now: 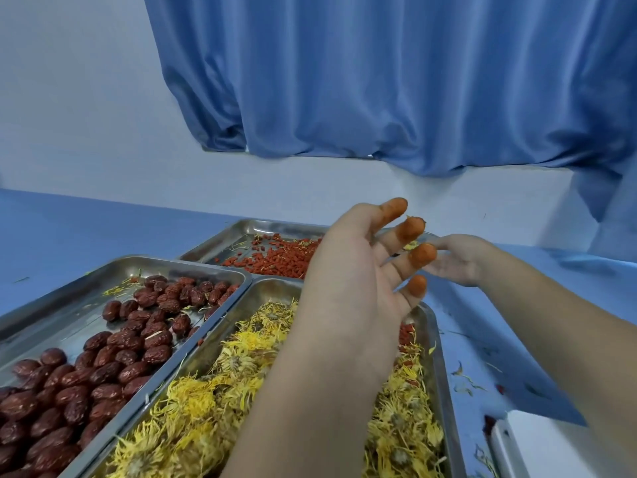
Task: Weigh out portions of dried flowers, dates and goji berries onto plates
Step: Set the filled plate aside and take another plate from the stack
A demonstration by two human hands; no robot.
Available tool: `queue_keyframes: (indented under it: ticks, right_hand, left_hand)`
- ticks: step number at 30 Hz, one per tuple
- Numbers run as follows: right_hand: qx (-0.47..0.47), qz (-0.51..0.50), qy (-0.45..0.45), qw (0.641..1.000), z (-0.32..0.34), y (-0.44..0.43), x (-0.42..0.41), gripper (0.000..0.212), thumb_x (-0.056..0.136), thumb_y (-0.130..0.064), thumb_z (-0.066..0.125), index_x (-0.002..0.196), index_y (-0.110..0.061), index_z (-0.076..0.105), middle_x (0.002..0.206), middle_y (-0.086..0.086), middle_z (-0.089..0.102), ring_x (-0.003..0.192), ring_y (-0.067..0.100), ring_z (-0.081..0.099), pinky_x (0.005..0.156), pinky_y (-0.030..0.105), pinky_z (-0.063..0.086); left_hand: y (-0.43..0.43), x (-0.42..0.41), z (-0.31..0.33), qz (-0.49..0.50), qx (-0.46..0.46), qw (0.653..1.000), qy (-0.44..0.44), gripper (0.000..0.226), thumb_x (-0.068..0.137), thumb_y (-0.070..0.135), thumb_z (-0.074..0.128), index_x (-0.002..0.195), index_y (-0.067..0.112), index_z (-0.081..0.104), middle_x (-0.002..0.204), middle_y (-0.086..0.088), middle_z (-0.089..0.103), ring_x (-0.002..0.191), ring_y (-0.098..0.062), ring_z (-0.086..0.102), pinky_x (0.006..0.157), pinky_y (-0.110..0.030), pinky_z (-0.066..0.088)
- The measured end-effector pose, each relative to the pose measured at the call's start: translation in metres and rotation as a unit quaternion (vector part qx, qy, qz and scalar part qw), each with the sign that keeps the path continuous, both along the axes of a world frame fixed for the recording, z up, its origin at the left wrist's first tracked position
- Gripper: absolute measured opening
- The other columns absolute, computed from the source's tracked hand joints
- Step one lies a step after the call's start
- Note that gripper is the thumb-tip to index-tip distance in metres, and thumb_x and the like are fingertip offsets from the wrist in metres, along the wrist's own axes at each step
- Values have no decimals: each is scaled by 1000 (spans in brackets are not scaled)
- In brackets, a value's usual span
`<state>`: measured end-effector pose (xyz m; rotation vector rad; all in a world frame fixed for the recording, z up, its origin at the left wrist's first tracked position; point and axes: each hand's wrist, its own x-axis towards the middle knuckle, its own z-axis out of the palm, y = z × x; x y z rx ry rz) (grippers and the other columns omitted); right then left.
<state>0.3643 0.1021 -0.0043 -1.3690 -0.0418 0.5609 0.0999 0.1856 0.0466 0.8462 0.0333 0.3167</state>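
The left hand [358, 281] is raised palm-up with its fingers [418, 255] spread and empty, 4 tips stained orange. The right hand [460, 258] reaches in from the right, its fingers pointing left and meeting the left hand's fingertips; whether they pinch anything cannot be told. Both hands hover above 3 steel trays on a blue table [86, 225]. Under the left forearm, the flower tray [435, 339] runs its long axis from near the viewer away toward the wall, heaped with yellow dried flowers [193, 412] and a few stray red berries at its far right. Just beside it on the left, touching rim to rim, the date tray [69, 288] lies on the same axis and holds dozens of dark red dates [72, 384], too many to count. Behind both, the berry tray [241, 231] lies crosswise and holds a loose scatter of goji berries [279, 258]. Petal scraps [463, 377] litter the table on the right. A blue curtain [379, 81] hangs behind.
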Motion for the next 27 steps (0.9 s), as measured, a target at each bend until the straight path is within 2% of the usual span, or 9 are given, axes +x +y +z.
queue_keyframes:
  ticks: [7, 11, 13, 15, 18, 21, 23, 25, 27]
  right_hand:
    - [59, 49, -37, 996, 40, -68, -98, 25, 91, -2, 53, 115, 4, 55, 114, 24, 62, 91, 30, 68, 79, 34, 58]
    - [88, 40, -61, 993, 60, -129, -161, 8, 88, 0, 56, 93, 1, 61, 94, 22, 68, 85, 32, 72, 70, 34, 60]
    - [95, 32, -81, 992, 64, -162, -188, 14, 84, 0, 58, 98, 2, 61, 101, 24, 67, 92, 35, 70, 72, 35, 60]
    - [99, 24, -103, 989, 64, -194, -211, 32, 76, -2, 62, 108, 4, 59, 109, 25, 66, 95, 36, 69, 72, 36, 60]
    - [92, 11, -157, 983, 57, -238, -236, 50, 67, -9, 68, 115, 2, 57, 111, 23, 68, 97, 36, 69, 71, 33, 59]
    - [90, -42, -206, 974, 41, -272, -252, 39, 73, -7, 70, 111, -3, 59, 106, 22, 70, 92, 36, 70, 71, 33, 58]
    - [9, -112, -292, 950, 25, -292, -255, 22, 85, -1, 62, 104, -13, 64, 101, 15, 71, 86, 30, 71, 71, 32, 57]
    - [-159, -186, -409, 879, 6, -312, -254, 25, 88, -7, 61, 99, -29, 64, 98, -4, 72, 88, 14, 70, 78, 26, 53]
    - [-284, -209, -475, 806, -11, -326, -255, 26, 87, -12, 61, 101, -34, 64, 97, -17, 70, 92, 0, 64, 79, 13, 46]
  left_hand:
    - [-12, -8, 8, -16, 89, 996, 20, 19, 93, 25, 48, 91, 19, 66, 73, 1, 65, 61, -14, 59, 57, -25, 40]
    - [-30, -15, 7, -67, 58, 995, 37, 20, 90, 25, 49, 86, 19, 67, 74, 1, 63, 62, -15, 59, 61, -27, 38]
    - [-45, -18, 5, -90, 42, 994, 50, 20, 90, 25, 48, 84, 19, 67, 74, 2, 63, 61, -15, 58, 62, -28, 37]
    - [-63, -22, 3, -113, 41, 991, 65, 19, 90, 25, 48, 84, 20, 66, 74, 2, 63, 61, -15, 58, 64, -28, 36]
    - [-92, -31, -2, -140, 35, 987, 72, 11, 80, 23, 54, 84, 20, 64, 72, 2, 63, 60, -15, 57, 62, -27, 36]
    - [-115, -39, -12, -149, 28, 985, 83, 12, 83, 22, 54, 89, 20, 63, 74, 1, 64, 60, -16, 58, 58, -27, 39]
    - [-123, -44, -22, -138, 35, 985, 96, 14, 89, 22, 50, 94, 19, 63, 76, 1, 65, 61, -16, 59, 58, -27, 39]
    - [-126, -50, -35, -126, 27, 986, 104, 17, 91, 23, 48, 96, 19, 63, 78, 1, 65, 62, -16, 59, 56, -27, 42]
    - [-127, -58, -49, -128, -2, 986, 105, 17, 90, 25, 49, 96, 20, 64, 80, 0, 64, 63, -16, 59, 59, -27, 43]
